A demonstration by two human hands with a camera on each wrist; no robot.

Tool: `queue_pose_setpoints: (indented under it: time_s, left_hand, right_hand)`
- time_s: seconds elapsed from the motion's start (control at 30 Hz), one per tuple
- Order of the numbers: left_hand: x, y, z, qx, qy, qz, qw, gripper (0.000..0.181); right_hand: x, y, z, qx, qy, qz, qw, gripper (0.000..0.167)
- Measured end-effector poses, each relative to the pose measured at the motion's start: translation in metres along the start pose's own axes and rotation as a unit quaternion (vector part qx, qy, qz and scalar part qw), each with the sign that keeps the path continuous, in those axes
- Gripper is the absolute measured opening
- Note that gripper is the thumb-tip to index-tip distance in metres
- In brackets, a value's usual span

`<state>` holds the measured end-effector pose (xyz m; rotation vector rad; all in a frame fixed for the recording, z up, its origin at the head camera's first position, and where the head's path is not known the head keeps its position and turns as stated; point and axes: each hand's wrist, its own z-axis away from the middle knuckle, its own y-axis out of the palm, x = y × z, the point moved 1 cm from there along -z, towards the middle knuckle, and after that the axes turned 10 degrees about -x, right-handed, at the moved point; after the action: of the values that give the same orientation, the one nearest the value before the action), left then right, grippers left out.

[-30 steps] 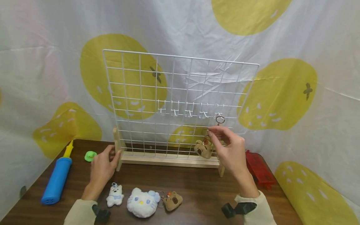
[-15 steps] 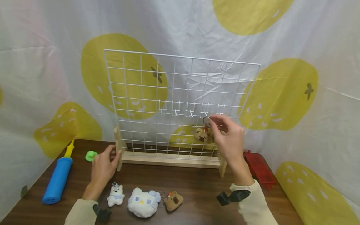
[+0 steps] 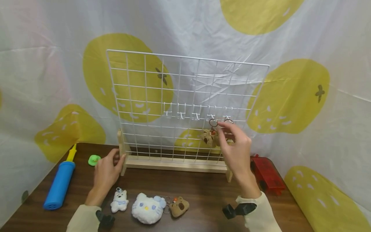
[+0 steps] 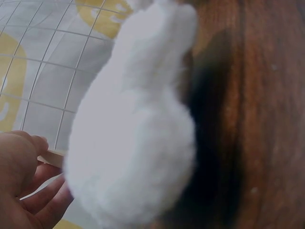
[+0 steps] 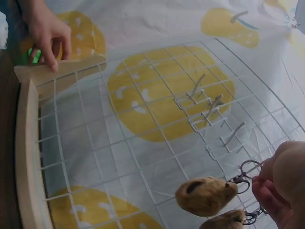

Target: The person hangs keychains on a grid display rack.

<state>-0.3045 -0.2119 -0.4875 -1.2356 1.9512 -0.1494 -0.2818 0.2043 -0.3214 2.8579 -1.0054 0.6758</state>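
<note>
In the head view my right hand pinches the metal ring of a brown plush keychain, held just below a white hook on the wire grid rack. Another ring is at the rightmost hook. A second brown plush dangles under my fingers in the right wrist view, beside the first. My left hand grips the wooden upright at the rack's left end. Up close in the left wrist view, a blurred white plush covers much of the scene.
Along the table front lie a small white bear keychain, a white cat-face plush and another brown plush keychain. At left are a blue hand pump and a green duck. A red case lies at right.
My right hand first moved up and left, raising the brown plush keychain until its ring came near the second hook from the right. The left hand stays on the upright.
</note>
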Motion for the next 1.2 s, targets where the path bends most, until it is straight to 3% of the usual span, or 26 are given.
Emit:
queue_pose_setpoints:
  time_s: [0.13, 0.4, 0.6, 0.73, 0.87, 0.97, 1.03, 1.2]
  left_hand:
    - [0.000, 0.000, 0.000, 0.000, 0.000, -0.002, 1.0000, 0.026]
    - [-0.001, -0.001, 0.000, -0.006, 0.007, 0.001, 1.0000, 0.025]
    - [-0.001, 0.000, 0.000, -0.006, 0.006, -0.005, 1.0000, 0.025]
    - [-0.002, 0.000, 0.002, -0.007, 0.006, -0.006, 0.9999, 0.025]
    - [-0.001, 0.000, 0.003, -0.011, 0.011, -0.005, 0.9999, 0.025]
    - [-0.001, 0.000, 0.004, -0.015, 0.018, -0.005, 0.9997, 0.024]
    - [-0.001, 0.000, 0.003, -0.016, 0.021, -0.004, 0.9996, 0.024]
    - [-0.001, 0.000, 0.003, -0.011, 0.016, -0.005, 0.9998, 0.024]
  right_hand:
    - [0.002, -0.003, 0.020, 0.010, 0.006, 0.004, 0.9999, 0.021]
    - [0.001, 0.001, 0.070, 0.125, 0.003, -0.003, 0.9922, 0.014]
    - [-0.001, 0.015, 0.105, 0.206, 0.017, -0.033, 0.9779, 0.019]
    - [0.000, 0.027, 0.129, 0.282, 0.058, -0.048, 0.9565, 0.017]
    - [0.000, 0.038, 0.149, 0.381, 0.104, -0.053, 0.9169, 0.017]
    - [0.000, 0.045, 0.160, 0.437, 0.107, -0.051, 0.8918, 0.017]
    - [0.000, 0.049, 0.166, 0.454, 0.096, -0.050, 0.8842, 0.015]
    - [0.002, 0.058, 0.172, 0.472, 0.083, -0.063, 0.8755, 0.008]
